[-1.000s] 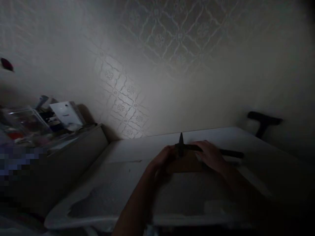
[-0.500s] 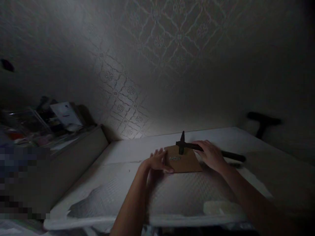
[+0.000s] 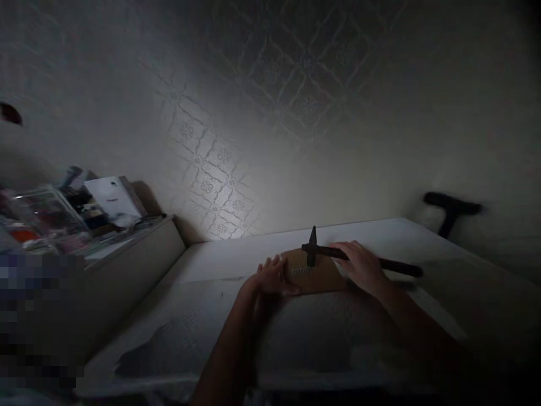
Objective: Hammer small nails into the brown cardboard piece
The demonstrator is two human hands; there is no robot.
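A flat brown board (image 3: 323,282) lies on the white table. A row of small pale marks or pieces (image 3: 301,270) shows on its left half; they are too small to name surely. My left hand (image 3: 273,277) grips the board by its left edge, thumb along the near corner and fingers along the far side. My right hand (image 3: 359,264) is closed around the handle of a dark hammer (image 3: 311,250). The hammer's head is over the board's far part, beside the pale row. Whether it touches the board I cannot tell.
The white table (image 3: 220,265) meets a patterned wall (image 3: 270,141). To the left, a raised ledge (image 3: 139,259) carries a white box (image 3: 112,197), a clear plastic case (image 3: 46,211) and clutter. A dark T-shaped object (image 3: 452,211) stands at the right. The near edge is in deep shadow.
The light has shifted: the wall and left clutter are brighter, the near table darker. The board's near edge sits slightly higher in view. Both hands and the hammer are almost unmoved.
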